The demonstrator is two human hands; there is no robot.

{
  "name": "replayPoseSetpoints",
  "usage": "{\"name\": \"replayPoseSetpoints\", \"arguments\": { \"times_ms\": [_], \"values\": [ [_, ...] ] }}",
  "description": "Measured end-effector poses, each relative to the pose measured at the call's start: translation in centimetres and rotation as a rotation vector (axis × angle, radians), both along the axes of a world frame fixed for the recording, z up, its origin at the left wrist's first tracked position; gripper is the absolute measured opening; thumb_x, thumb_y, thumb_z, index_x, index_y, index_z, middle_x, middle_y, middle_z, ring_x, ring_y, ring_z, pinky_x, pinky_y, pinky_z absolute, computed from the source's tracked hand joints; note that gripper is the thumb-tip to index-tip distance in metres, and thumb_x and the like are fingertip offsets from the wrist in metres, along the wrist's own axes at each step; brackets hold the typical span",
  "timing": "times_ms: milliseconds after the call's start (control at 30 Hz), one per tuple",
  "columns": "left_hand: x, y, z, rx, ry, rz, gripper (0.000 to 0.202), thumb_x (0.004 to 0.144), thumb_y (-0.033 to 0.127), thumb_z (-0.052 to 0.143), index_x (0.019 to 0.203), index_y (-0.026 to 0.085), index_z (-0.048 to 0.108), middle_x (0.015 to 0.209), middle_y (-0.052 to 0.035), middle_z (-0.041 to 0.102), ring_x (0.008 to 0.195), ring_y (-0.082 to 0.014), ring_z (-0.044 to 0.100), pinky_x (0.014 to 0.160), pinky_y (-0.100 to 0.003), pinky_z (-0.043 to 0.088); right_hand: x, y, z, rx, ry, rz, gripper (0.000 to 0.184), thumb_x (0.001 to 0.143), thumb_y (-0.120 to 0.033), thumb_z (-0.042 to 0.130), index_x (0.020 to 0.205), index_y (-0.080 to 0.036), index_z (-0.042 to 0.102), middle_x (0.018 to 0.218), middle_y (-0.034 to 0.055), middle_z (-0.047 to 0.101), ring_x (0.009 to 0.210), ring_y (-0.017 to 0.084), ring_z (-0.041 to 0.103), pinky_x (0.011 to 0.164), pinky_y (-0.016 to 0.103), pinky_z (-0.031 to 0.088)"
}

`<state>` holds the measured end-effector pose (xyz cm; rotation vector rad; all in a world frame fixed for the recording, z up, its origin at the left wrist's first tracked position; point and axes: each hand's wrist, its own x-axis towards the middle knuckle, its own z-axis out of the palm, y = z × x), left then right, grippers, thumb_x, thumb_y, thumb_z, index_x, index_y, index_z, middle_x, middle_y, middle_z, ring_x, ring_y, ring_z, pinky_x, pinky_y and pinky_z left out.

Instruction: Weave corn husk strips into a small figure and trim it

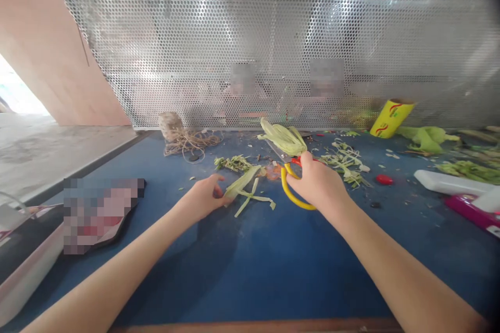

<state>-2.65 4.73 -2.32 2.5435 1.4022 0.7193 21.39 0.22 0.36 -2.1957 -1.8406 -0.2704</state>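
Note:
My left hand (203,196) rests on the blue table (250,270), its fingers pinched on the near end of a pale green husk strip (244,183). More thin strips (253,199) lie crossed just beside it. My right hand (318,182) is closed round the yellow handles of a pair of scissors (291,187). The blades point away toward a bundle of light green husk (284,139) lying near the perforated screen.
A perforated metal screen (273,57) walls the far edge. A twine ball (183,138) sits at the back left, a yellow roll (390,117) and green husks (424,138) at the back right. Husk scraps (346,158), a red cap (385,179), white and pink items (464,195) lie right.

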Motion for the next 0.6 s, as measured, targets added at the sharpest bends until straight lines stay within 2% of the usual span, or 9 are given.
{"name": "replayPoseSetpoints", "arguments": {
  "times_ms": [133,233,367,433,500,600],
  "values": [
    [-0.2,-0.2,1.2,0.013,-0.048,0.052,0.017,0.064,0.022,0.060,0.082,0.021,0.062,0.056,0.0026,0.066,0.053,-0.0172,0.064,0.049,-0.023,0.049,1.1,0.8,-0.3,0.076,0.109,-0.001,0.021,0.076,-0.036,0.048,0.085,-0.018,0.042,0.058,0.0017,0.056,0.054,0.021,0.058,0.042,0.024,0.026],
    [-1.2,-0.3,2.2,0.045,-0.113,0.113,0.020,0.067,0.022,0.059,0.087,0.020,0.062,0.067,-0.0012,0.067,0.063,-0.0184,0.066,0.056,-0.026,0.052,1.1,1.1,-1.1,0.159,0.423,0.167,0.020,0.072,-0.035,0.051,0.078,-0.021,0.038,0.060,-0.0011,0.054,0.053,0.018,0.056,0.045,0.023,0.030],
    [-1.9,-0.8,2.9,0.103,-0.322,0.129,0.020,0.066,0.017,0.059,0.085,0.020,0.064,0.073,-0.0024,0.064,0.063,-0.0165,0.063,0.057,-0.027,0.054,0.2,1.2,-1.9,0.196,0.573,0.299,0.019,0.074,-0.032,0.048,0.076,-0.023,0.032,0.067,-0.0018,0.054,0.066,0.016,0.059,0.056,0.025,0.041],
    [-1.7,-1.3,3.2,0.037,-0.454,0.083,0.023,0.065,0.016,0.059,0.087,0.019,0.065,0.074,-0.0021,0.062,0.055,-0.0133,0.060,0.052,-0.026,0.054,-0.4,1.1,-1.9,0.220,0.722,0.383,0.023,0.074,-0.032,0.050,0.076,-0.023,0.029,0.067,-0.0027,0.052,0.069,0.016,0.059,0.061,0.025,0.043],
    [-1.5,-1.8,3.5,-0.119,-0.570,0.022,0.028,0.065,0.019,0.061,0.093,0.018,0.065,0.074,-0.0021,0.062,0.046,-0.0104,0.055,0.045,-0.025,0.051,-1.0,0.9,-1.6,0.215,0.948,0.481,0.027,0.074,-0.032,0.051,0.077,-0.024,0.025,0.072,-0.0019,0.054,0.068,0.014,0.059,0.061,0.025,0.044],
    [-1.0,-2.6,3.9,-0.339,-0.644,-0.065,0.028,0.066,0.023,0.064,0.093,0.019,0.065,0.075,-0.0034,0.067,0.044,-0.0100,0.053,0.042,-0.024,0.048,-1.8,0.2,-0.7,0.124,1.200,0.541,0.031,0.073,-0.034,0.051,0.078,-0.025,0.021,0.086,0.0010,0.060,0.056,0.010,0.055,0.050,0.022,0.042]
  ]
}}
